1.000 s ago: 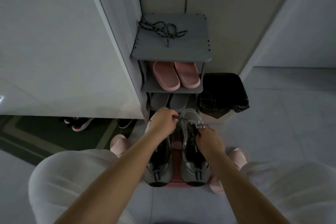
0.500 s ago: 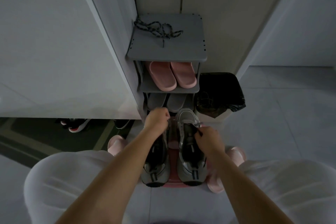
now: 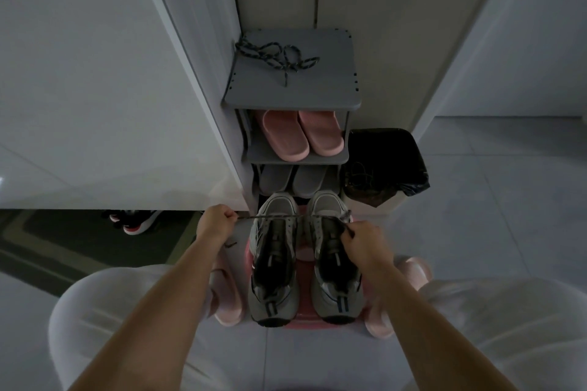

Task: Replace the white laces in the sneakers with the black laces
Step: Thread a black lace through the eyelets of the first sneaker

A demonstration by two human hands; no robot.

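Observation:
Two grey sneakers stand side by side on a pink stool (image 3: 301, 255), toes pointing away from me. A dark speckled lace (image 3: 273, 216) stretches taut across the left sneaker (image 3: 274, 263) to the toe end of the right sneaker (image 3: 330, 263). My left hand (image 3: 216, 225) grips one end of this lace, out to the left of the shoes. My right hand (image 3: 362, 243) pinches the other end beside the right sneaker's front eyelets. A second black lace (image 3: 279, 55) lies bundled on top of the grey shoe rack (image 3: 295, 89). No white lace is visible.
The rack's shelves hold pink slippers (image 3: 301, 133) and grey slippers (image 3: 293, 179). A bin with a black bag (image 3: 384, 162) stands right of the rack. A white cabinet (image 3: 95, 105) is at left, with a dark shoe (image 3: 136, 220) beneath it. My feet in pink slippers flank the stool.
My left hand has pulled leftward away from the shoes, drawing the dark lace out taut through the right sneaker. My right hand has stayed at that sneaker's front eyelets.

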